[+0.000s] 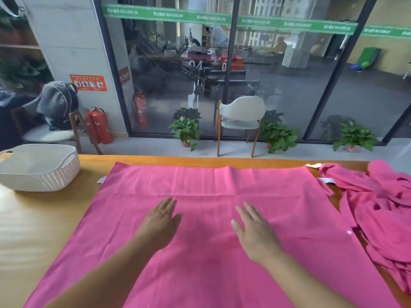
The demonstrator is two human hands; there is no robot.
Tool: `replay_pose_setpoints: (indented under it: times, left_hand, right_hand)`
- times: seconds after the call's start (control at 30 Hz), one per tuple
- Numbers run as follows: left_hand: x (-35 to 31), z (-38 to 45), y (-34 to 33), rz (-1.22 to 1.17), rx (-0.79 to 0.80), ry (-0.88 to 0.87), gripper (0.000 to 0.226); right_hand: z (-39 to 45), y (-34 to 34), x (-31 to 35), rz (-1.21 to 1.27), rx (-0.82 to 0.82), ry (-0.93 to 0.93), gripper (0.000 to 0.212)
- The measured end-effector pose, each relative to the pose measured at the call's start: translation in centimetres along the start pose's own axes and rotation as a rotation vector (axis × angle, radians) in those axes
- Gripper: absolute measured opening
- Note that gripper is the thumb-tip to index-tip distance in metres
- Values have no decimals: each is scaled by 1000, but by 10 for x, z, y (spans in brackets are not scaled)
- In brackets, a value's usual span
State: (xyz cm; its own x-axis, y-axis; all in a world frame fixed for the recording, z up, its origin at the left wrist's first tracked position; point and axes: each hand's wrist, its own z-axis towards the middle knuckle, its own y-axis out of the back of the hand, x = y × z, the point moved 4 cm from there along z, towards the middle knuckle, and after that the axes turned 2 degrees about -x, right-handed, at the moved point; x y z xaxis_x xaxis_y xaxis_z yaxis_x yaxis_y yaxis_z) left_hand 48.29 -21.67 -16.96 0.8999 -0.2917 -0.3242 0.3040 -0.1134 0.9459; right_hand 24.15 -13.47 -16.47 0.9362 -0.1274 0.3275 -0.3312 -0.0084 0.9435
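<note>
At table (40,223) centre | pink cloth (211,181) spread flat | left hand (160,223), right hand (253,232) rest, fingers straight | I judge folding unstarted.

One cloth (206,263), one heap (382,210) — one basket (44,176).

Going bare-armed for this one: my left forearm (106,270) and right forearm (307,278) are both showing uncovered all the way to the bottom of the shot. My left hand (159,223) and right hand (255,234) are going bare as well, nails looking short and plain, the right thumbnail catching some light.
</note>
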Motion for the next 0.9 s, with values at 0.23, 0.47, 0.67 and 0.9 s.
replay_pose_setpoints:
  times: [0.23, 0.47, 0.67, 0.9]
  left_hand:
    - [7, 111, -53, 159, 45, -196, 97]
    - [48, 157, -55, 211, 8, -158, 100]
    - [70, 146, -52, 199, -18, -125, 97]
    - [79, 133, -46, 127, -113, 25, 90]
  right_hand:
    - [127, -35, -16, -160, 135, 79, 62]
    - [170, -60, -20, -197, 79, 157, 79]
    - [184, -58, -16, -144, 67, 156, 78]
    - [188, -55, -43, -212, 117, 45, 79]
